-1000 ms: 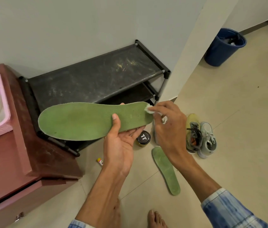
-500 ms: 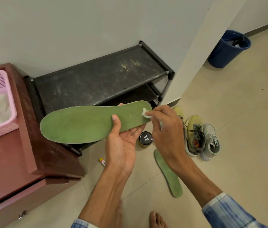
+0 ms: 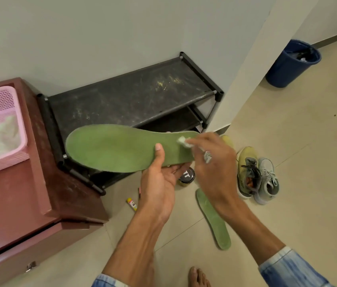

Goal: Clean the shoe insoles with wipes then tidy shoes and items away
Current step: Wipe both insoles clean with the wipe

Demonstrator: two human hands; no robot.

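My left hand (image 3: 159,183) holds a green insole (image 3: 113,148) flat in the air, thumb on top, fingers underneath near its right end. My right hand (image 3: 213,162) pinches a small white wipe (image 3: 183,141) and presses it on the insole's right end. A second green insole (image 3: 213,220) lies on the floor below my right wrist. A yellow shoe (image 3: 246,168) and a grey shoe (image 3: 268,179) stand side by side on the floor to the right. Another yellow shoe's toe (image 3: 227,139) peeks out behind my right hand.
A black two-tier shoe rack (image 3: 134,96) stands against the wall behind the insole. A maroon cabinet (image 3: 18,195) with a pink basket (image 3: 2,129) is at left. A small jar (image 3: 186,176) and a yellow tube (image 3: 132,204) lie on the floor. A blue bin (image 3: 291,63) stands at far right.
My right hand with the wipe has slid left from the insole's right tip onto its surface. The left hand keeps the insole steady.
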